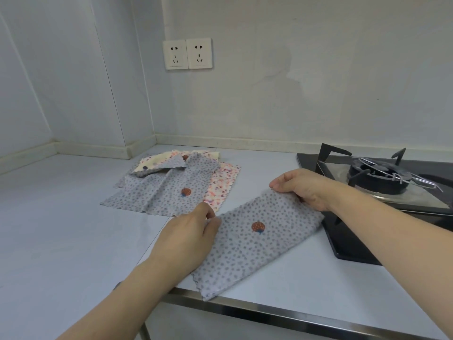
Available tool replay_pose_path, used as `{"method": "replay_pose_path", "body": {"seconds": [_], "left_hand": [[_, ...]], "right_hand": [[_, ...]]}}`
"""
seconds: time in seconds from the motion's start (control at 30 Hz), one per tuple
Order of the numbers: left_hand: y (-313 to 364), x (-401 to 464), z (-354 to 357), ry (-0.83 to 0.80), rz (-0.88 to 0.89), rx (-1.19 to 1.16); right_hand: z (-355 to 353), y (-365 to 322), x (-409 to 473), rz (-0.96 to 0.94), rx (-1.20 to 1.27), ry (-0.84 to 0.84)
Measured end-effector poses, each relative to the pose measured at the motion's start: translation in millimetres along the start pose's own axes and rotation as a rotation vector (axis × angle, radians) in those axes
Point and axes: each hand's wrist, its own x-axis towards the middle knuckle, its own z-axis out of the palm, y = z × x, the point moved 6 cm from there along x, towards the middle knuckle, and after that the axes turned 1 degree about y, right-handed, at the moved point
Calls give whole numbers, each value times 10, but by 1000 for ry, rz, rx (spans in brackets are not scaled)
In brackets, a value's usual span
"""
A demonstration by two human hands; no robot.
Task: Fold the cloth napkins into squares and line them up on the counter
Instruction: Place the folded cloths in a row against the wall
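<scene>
A grey dotted napkin (255, 244) with a small red emblem lies spread near the counter's front edge, its right corner over the stove's glass. My left hand (191, 231) pinches its far left corner. My right hand (301, 187) grips its far right edge with curled fingers. Behind them sits a loose pile: another grey dotted napkin (161, 192) on top, a pink floral napkin (223, 185) under it and a cream dotted napkin (157, 163) at the back, partly hidden.
A black glass gas stove (382, 182) with a burner and metal pan supports fills the right side. The pale counter (61, 217) runs left into a wall corner. A steel rim edges the counter's front (269, 312). Two wall sockets (187, 54) sit above.
</scene>
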Motion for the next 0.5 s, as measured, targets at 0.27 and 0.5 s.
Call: {"method": "replay_pose_path", "body": {"seconds": [0.27,0.5], "left_hand": [[-12,14,51,22,-30,153],[-34,40,63,-33,-106,232]], "right_hand": [[78,13,41,-246,-374,272],[666,-130,-777,-348,-974,275]]}}
